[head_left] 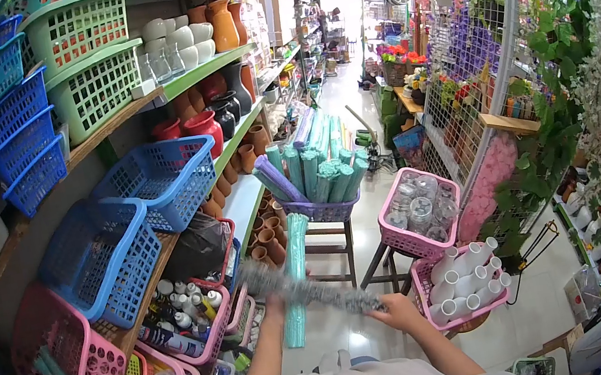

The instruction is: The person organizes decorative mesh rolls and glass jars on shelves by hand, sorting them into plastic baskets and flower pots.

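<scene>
Grey roll between my 2 hands, across a teal roll

The grey roll (310,291) slants in front of me, blurred, its right end lower than its left. My right hand (398,312) is closed on its lower end. My left hand (278,307) is against its underside, just beside the teal roll (297,267); blur hides its fingers, so I cannot tell how far they are closed. The teal roll stands nearly upright behind the grey roll, crossing it.

Beyond them, a purple basket (320,211) on a stool (348,247) holds many more teal rolls and at least 1 purple roll (279,179). To the right are 2 pink baskets: the farther basket (418,241) holds clear plastic pieces (422,208), the nearer basket (471,314) white vases (469,282). On my left, 2 blue baskets (106,299) (194,192) sit on a wooden shelf (146,299); brown pots (269,244) stand past them.
</scene>
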`<state>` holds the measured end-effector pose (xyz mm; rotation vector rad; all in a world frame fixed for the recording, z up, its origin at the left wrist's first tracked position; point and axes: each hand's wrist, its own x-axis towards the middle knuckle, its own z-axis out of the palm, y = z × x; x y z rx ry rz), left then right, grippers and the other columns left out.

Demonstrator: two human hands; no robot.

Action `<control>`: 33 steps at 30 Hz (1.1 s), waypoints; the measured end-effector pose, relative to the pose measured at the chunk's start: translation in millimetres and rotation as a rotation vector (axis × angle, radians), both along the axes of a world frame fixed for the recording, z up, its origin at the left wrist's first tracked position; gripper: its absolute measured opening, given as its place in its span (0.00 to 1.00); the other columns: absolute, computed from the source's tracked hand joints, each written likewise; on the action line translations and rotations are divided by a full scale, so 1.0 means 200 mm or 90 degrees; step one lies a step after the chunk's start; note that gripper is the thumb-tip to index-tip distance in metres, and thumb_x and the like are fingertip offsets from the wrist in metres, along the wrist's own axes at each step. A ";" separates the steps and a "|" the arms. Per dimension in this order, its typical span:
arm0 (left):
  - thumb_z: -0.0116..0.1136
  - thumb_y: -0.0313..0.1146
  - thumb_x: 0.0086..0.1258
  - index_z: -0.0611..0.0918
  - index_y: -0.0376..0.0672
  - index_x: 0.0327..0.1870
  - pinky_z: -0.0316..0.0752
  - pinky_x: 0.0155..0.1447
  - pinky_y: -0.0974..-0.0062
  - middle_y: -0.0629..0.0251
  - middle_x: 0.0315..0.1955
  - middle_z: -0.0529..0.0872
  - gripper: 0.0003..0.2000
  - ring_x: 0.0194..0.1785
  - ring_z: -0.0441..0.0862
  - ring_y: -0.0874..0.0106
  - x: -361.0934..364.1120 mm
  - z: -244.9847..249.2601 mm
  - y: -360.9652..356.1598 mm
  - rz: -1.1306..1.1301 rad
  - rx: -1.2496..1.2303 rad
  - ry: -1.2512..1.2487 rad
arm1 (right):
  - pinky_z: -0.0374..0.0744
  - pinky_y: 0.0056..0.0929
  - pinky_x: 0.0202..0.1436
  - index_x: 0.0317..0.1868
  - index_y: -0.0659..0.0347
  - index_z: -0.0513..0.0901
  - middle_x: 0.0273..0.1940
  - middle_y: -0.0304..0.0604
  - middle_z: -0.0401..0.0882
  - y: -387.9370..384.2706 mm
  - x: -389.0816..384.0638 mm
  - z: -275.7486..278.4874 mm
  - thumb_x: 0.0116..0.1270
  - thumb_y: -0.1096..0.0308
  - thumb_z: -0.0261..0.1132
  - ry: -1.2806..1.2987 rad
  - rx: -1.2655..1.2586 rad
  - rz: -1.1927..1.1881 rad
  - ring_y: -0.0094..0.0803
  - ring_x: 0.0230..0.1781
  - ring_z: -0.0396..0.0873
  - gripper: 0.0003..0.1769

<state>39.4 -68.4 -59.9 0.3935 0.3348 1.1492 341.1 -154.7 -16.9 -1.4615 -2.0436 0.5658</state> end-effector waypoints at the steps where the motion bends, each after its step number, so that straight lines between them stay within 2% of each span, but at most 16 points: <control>1: 0.43 0.42 0.75 0.71 0.34 0.62 0.82 0.46 0.65 0.52 0.48 0.81 0.22 0.44 0.82 0.63 0.02 0.15 -0.09 -0.020 -0.064 -0.127 | 0.79 0.42 0.37 0.39 0.56 0.85 0.33 0.51 0.83 -0.01 0.01 -0.01 0.56 0.47 0.69 -0.040 0.038 0.106 0.50 0.33 0.81 0.21; 4: 0.44 0.39 0.75 0.71 0.34 0.61 0.81 0.51 0.65 0.54 0.48 0.82 0.21 0.47 0.83 0.63 -0.03 0.10 -0.10 -0.006 -0.009 -0.025 | 0.79 0.42 0.37 0.39 0.56 0.86 0.32 0.52 0.83 0.03 0.05 0.03 0.56 0.48 0.70 -0.063 0.083 0.096 0.50 0.33 0.82 0.20; 9: 0.50 0.44 0.73 0.72 0.36 0.59 0.81 0.51 0.66 0.53 0.48 0.82 0.22 0.47 0.82 0.64 -0.07 -0.04 -0.07 0.001 -0.007 0.038 | 0.79 0.42 0.38 0.40 0.55 0.86 0.33 0.52 0.83 0.06 -0.01 0.05 0.56 0.50 0.71 0.048 -0.118 -0.108 0.50 0.34 0.82 0.19; 12: 0.51 0.47 0.73 0.69 0.34 0.62 0.80 0.51 0.60 0.55 0.49 0.78 0.26 0.48 0.78 0.61 -0.04 0.11 -0.09 -0.140 -0.196 -0.380 | 0.78 0.42 0.37 0.40 0.55 0.86 0.31 0.53 0.83 0.04 -0.02 0.10 0.56 0.49 0.71 0.004 -0.003 0.109 0.50 0.33 0.82 0.20; 14: 0.53 0.51 0.71 0.71 0.35 0.61 0.78 0.51 0.61 0.56 0.47 0.79 0.28 0.47 0.78 0.62 -0.08 0.02 -0.05 -0.133 -0.093 -0.257 | 0.78 0.42 0.37 0.41 0.57 0.86 0.29 0.54 0.82 0.06 -0.01 0.12 0.56 0.49 0.70 -0.064 -0.002 0.089 0.51 0.32 0.81 0.20; 16: 0.52 0.55 0.70 0.73 0.36 0.58 0.78 0.48 0.63 0.57 0.44 0.80 0.29 0.44 0.79 0.63 -0.07 0.02 -0.11 -0.032 -0.139 -0.124 | 0.78 0.42 0.36 0.41 0.57 0.85 0.28 0.53 0.82 0.11 -0.02 0.05 0.57 0.48 0.70 -0.023 -0.077 0.030 0.52 0.31 0.80 0.21; 18: 0.50 0.57 0.70 0.75 0.36 0.55 0.78 0.42 0.64 0.57 0.39 0.81 0.29 0.44 0.79 0.63 -0.05 0.12 -0.15 -0.047 -0.171 -0.175 | 0.78 0.43 0.38 0.41 0.58 0.85 0.29 0.54 0.82 0.10 -0.08 0.10 0.58 0.46 0.69 0.033 -0.129 -0.129 0.53 0.33 0.81 0.23; 20: 0.49 0.59 0.70 0.75 0.35 0.54 0.79 0.42 0.61 0.57 0.39 0.82 0.30 0.43 0.79 0.62 -0.07 0.04 -0.14 0.058 -0.130 -0.057 | 0.78 0.43 0.39 0.41 0.59 0.85 0.31 0.55 0.82 0.07 -0.07 0.12 0.58 0.46 0.69 0.006 -0.129 -0.072 0.54 0.35 0.81 0.24; 22: 0.46 0.51 0.73 0.75 0.35 0.54 0.81 0.47 0.58 0.53 0.43 0.82 0.25 0.41 0.80 0.63 -0.12 0.02 -0.09 -0.043 -0.113 -0.194 | 0.78 0.43 0.41 0.42 0.60 0.85 0.33 0.56 0.83 0.08 -0.02 0.15 0.59 0.47 0.68 -0.075 -0.121 0.151 0.54 0.37 0.81 0.24; 24: 0.45 0.46 0.74 0.74 0.33 0.55 0.81 0.48 0.60 0.53 0.45 0.82 0.23 0.43 0.79 0.64 -0.15 0.03 -0.10 0.083 0.013 0.235 | 0.78 0.42 0.40 0.44 0.60 0.85 0.33 0.57 0.82 0.10 -0.01 0.18 0.59 0.47 0.68 -0.086 -0.127 0.161 0.54 0.37 0.82 0.24; 26: 0.47 0.45 0.74 0.74 0.31 0.54 0.80 0.48 0.64 0.54 0.45 0.81 0.22 0.43 0.79 0.65 -0.13 0.08 -0.16 -0.048 -0.092 -0.139 | 0.78 0.41 0.40 0.43 0.59 0.85 0.32 0.57 0.82 0.10 -0.02 0.18 0.58 0.47 0.69 0.024 -0.145 -0.041 0.52 0.35 0.82 0.23; 28: 0.51 0.45 0.73 0.74 0.33 0.55 0.80 0.46 0.65 0.56 0.43 0.81 0.22 0.42 0.79 0.66 -0.08 0.13 -0.19 -0.031 -0.096 -0.121 | 0.77 0.41 0.38 0.42 0.60 0.85 0.31 0.57 0.82 0.10 -0.01 0.15 0.59 0.48 0.68 0.018 -0.139 0.019 0.52 0.33 0.82 0.23; 30: 0.53 0.48 0.72 0.73 0.33 0.56 0.79 0.44 0.68 0.59 0.40 0.80 0.24 0.41 0.79 0.68 -0.04 0.14 -0.23 0.162 -0.116 0.017 | 0.76 0.41 0.36 0.41 0.61 0.84 0.28 0.58 0.81 0.10 0.01 0.11 0.61 0.48 0.67 0.014 -0.125 0.135 0.51 0.30 0.81 0.23; 31: 0.54 0.48 0.72 0.73 0.35 0.56 0.79 0.42 0.70 0.62 0.38 0.80 0.24 0.41 0.79 0.69 -0.10 0.15 -0.18 0.011 -0.072 -0.117 | 0.76 0.41 0.36 0.41 0.61 0.84 0.28 0.58 0.81 0.10 0.04 0.10 0.61 0.48 0.67 0.012 -0.125 0.135 0.51 0.30 0.81 0.23; 32: 0.54 0.48 0.73 0.73 0.36 0.56 0.79 0.39 0.73 0.62 0.36 0.80 0.23 0.40 0.79 0.70 -0.08 0.14 -0.20 0.026 -0.136 -0.184 | 0.76 0.41 0.35 0.41 0.62 0.84 0.27 0.58 0.80 0.12 0.06 0.09 0.61 0.48 0.67 -0.028 -0.127 0.163 0.51 0.29 0.81 0.23; 33: 0.53 0.49 0.73 0.74 0.37 0.56 0.79 0.38 0.73 0.62 0.37 0.79 0.23 0.39 0.78 0.70 -0.11 0.13 -0.18 0.050 -0.069 -0.036 | 0.76 0.40 0.34 0.40 0.63 0.84 0.26 0.58 0.80 0.12 0.06 0.11 0.62 0.48 0.67 -0.068 -0.128 0.191 0.51 0.28 0.80 0.23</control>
